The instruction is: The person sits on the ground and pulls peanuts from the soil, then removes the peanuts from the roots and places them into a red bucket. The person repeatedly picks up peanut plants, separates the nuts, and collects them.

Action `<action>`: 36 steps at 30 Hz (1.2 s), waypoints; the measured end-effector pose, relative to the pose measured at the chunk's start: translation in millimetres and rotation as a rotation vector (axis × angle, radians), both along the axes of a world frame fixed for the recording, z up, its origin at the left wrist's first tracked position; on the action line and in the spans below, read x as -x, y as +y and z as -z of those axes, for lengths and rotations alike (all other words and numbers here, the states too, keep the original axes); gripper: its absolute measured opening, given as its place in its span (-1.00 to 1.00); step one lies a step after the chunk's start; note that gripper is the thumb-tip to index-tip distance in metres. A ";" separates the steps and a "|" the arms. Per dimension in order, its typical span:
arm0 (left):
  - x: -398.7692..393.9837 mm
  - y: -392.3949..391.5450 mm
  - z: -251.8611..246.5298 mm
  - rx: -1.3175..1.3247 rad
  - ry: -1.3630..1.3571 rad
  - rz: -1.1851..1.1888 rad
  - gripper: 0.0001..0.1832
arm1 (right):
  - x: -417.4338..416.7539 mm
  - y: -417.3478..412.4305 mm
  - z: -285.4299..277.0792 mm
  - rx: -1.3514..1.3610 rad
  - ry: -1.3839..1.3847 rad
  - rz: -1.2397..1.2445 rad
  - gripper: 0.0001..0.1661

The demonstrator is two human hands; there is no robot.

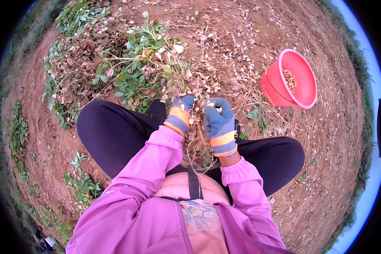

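Both hands wear blue-grey work gloves with orange-striped cuffs and meet just above my lap. My left hand (183, 108) grips the stems of an uprooted peanut plant (174, 74), whose leaves spread away from me. Close beside it, my right hand (218, 116) is curled around several pale peanut pods (214, 106). More peanut pods (213, 84) hang among the roots and dry leaves just beyond my hands. Thin roots (198, 147) trail down between my wrists. The plant's grip point is partly hidden by the left glove.
A red plastic bucket (271, 84) stands tilted at the right, with peanuts (289, 81) inside. A large heap of pulled peanut plants (92, 60) lies at the left. Dry leaves litter the reddish soil (330, 133). My bent knees (98, 133) flank my hands.
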State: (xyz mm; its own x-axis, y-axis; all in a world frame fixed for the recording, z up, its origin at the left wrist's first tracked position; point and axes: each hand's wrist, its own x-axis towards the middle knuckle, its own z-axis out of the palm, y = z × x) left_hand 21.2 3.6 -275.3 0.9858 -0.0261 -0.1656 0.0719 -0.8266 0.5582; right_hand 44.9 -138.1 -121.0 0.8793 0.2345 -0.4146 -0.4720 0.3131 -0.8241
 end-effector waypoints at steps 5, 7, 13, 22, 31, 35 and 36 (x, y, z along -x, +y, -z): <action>7.4 7.1 64.0 0.198 0.007 -0.112 -0.69 | -7.6 7.8 -3.2 0.227 -0.200 0.191 -0.90; 8.1 4.3 51.8 0.029 0.028 -0.062 -0.69 | -26.9 -10.6 9.2 0.329 -0.375 0.304 -0.87; 7.1 9.5 47.5 -0.153 0.122 0.064 -0.69 | -16.2 -24.3 -36.1 0.353 -0.298 -0.236 -0.82; 3.1 10.8 64.5 0.122 -0.010 -0.044 -0.73 | 14.9 0.2 -19.7 1.012 -0.906 -0.621 -0.70; -0.9 3.3 31.1 0.693 -0.016 -0.346 -0.67 | 2.8 -6.8 0.3 0.835 -0.846 -0.600 -0.74; 1.4 -10.0 -52.5 0.164 0.053 -0.107 -0.51 | -5.8 -16.9 7.2 0.466 -0.611 -0.403 -0.75; 9.2 -0.8 -15.9 0.131 -0.058 -0.136 -0.49 | -4.0 -12.2 5.4 0.440 -0.565 -0.415 -0.75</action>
